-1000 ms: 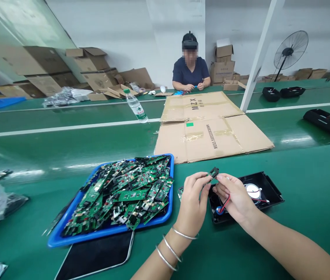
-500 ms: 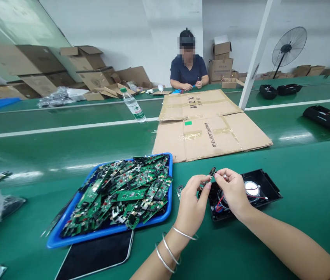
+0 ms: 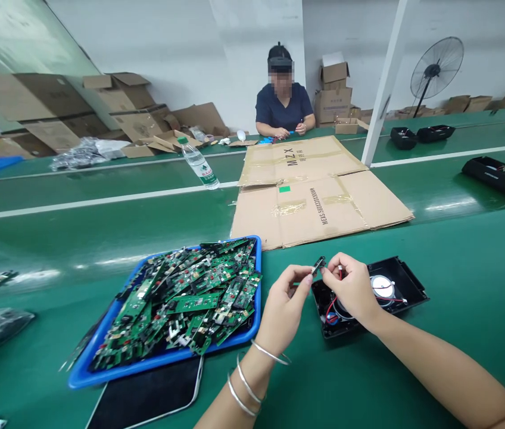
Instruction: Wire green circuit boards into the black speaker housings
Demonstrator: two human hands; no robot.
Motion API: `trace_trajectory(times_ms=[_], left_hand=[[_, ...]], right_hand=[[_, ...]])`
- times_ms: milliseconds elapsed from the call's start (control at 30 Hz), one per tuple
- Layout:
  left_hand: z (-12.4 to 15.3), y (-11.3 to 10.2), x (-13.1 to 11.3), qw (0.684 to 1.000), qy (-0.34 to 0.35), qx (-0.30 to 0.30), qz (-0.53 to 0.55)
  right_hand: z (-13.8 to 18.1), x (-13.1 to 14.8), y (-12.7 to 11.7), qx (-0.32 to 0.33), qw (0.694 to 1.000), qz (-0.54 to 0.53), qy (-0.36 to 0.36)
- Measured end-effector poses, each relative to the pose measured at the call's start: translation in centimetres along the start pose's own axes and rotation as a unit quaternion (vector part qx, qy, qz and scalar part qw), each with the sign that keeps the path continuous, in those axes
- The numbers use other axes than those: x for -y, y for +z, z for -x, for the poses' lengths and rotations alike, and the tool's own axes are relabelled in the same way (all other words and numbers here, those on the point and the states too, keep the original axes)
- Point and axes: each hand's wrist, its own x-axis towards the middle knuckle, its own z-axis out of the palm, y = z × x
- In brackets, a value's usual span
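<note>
Both hands meet just above the black case (image 3: 407, 286): the left hand (image 3: 284, 310) and the right hand (image 3: 353, 292) each pinch one end of a small board (image 3: 318, 265), held up edge-on between the fingertips. By the look of it, the board is picked but not yet seated; the case lies open under the right hand, its round speaker (image 3: 383, 286) and red wires (image 3: 330, 310) exposed, so fitting seems left to do. Left of the hands, a blue tray (image 3: 163, 360) is heaped with more boards, a dark tablet (image 3: 145, 396) just in front of it. Farther off lie flattened cardboard (image 3: 315, 196) and a bottle (image 3: 199, 167). Across the green table (image 3: 480, 250) a seated person (image 3: 283, 107) works with their own hands.
</note>
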Motion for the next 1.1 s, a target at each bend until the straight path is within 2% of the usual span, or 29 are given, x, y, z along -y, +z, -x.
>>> trace_trajectory(times_ms=[100,167,233,300,367,467,567,667,767,933,1000,1100], left_hand=[[-0.4,-0.6,-0.4,0.991,-0.065,-0.019,0.114],[-0.5,-1.0,-0.7,0.976,-0.101,-0.019,0.190],[-0.6,-1.4,-0.8,0.961,-0.125,-0.009,0.247],[-0.7,-1.7,-0.8,0.952,-0.133,-0.013,0.276],[-0.9,-2.1,-0.8,0.953,-0.119,-0.034,0.277],[-1.1,-3.0,-0.9,0.978,-0.055,-0.050,0.195],[-0.8,-4.0,-1.2,0.999,0.030,-0.020,0.023],[-0.3,-4.4,-1.5,0.994,0.067,0.027,-0.078],[0.0,-4.2,-1.7,0.994,0.064,0.043,-0.076],[-0.1,-4.1,-1.9,0.999,0.028,0.036,-0.012],[-0.3,-3.9,-1.8,0.999,0.026,0.024,-0.027],[-0.2,-2.8,-1.3,0.997,0.058,-0.029,-0.037]], right_hand=[[-0.3,0.5,-0.7,0.124,0.988,-0.077,0.057],[-0.5,0.8,-1.1,0.209,0.959,-0.160,0.108],[-0.6,1.0,-1.4,0.256,0.927,-0.233,0.143],[-0.6,1.1,-1.6,0.274,0.906,-0.282,0.155],[-0.7,1.0,-1.6,0.265,0.904,-0.299,0.153],[-0.9,0.8,-1.5,0.207,0.926,-0.283,0.139],[-1.1,0.6,-1.6,0.163,0.950,-0.245,0.108],[-0.9,0.5,-1.7,0.187,0.962,-0.191,0.063],[-0.6,0.8,-1.9,0.216,0.969,-0.120,0.018],[-0.3,1.3,-2.2,0.206,0.977,-0.018,-0.049],[-0.1,1.3,-2.0,0.180,0.980,0.013,-0.079],[0.4,1.1,-1.5,0.097,0.981,0.068,-0.156]])
